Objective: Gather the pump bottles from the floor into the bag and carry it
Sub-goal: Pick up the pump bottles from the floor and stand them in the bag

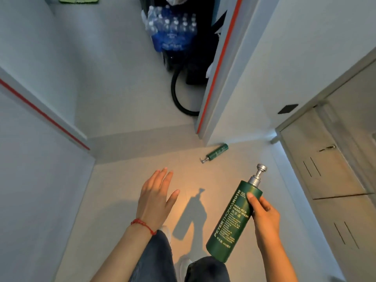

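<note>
Right hand grips one bottle; another bottle floored.

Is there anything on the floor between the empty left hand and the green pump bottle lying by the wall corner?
Nothing visible. Bare pale floor runs from the open left hand to the small green pump bottle lying on its side.
</note>
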Demonstrator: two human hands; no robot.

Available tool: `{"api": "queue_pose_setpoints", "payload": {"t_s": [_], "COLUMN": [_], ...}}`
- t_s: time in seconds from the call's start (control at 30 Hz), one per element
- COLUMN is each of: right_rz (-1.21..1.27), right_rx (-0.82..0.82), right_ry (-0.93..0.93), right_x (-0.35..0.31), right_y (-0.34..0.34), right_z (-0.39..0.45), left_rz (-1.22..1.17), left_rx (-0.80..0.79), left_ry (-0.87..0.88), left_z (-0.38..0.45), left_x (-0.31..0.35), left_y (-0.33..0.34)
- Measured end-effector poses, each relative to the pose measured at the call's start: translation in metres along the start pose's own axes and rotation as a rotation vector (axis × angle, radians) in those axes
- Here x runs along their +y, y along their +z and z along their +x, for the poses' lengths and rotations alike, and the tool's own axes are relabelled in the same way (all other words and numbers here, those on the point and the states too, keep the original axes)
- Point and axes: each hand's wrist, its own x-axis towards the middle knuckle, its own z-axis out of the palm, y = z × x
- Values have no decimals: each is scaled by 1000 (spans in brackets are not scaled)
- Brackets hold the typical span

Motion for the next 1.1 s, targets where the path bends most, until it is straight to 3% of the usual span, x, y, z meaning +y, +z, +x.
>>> {"api": "queue_pose_setpoints", "payload": {"t_s": [0.4, 0.57, 0.8, 1.1], "right_rz": [101, 91, -16, -106], "right_rx": [169, 111, -116, -168], "right_ry": [-20, -34, -53, -5], "right_x": [-40, -68, -112, -95], "right_y": [-58, -98, -143, -120], "right_z": [72, 137, 233, 338], "left_rz": [12, -29, -135, -222], "left_rx": [-91, -61, 57, 43], "left_ry": [152, 76, -134, -269], "left_z": [110, 149, 185, 251], "left_x": [76, 129, 200, 206], "left_y": [14, 40, 84, 152]}}
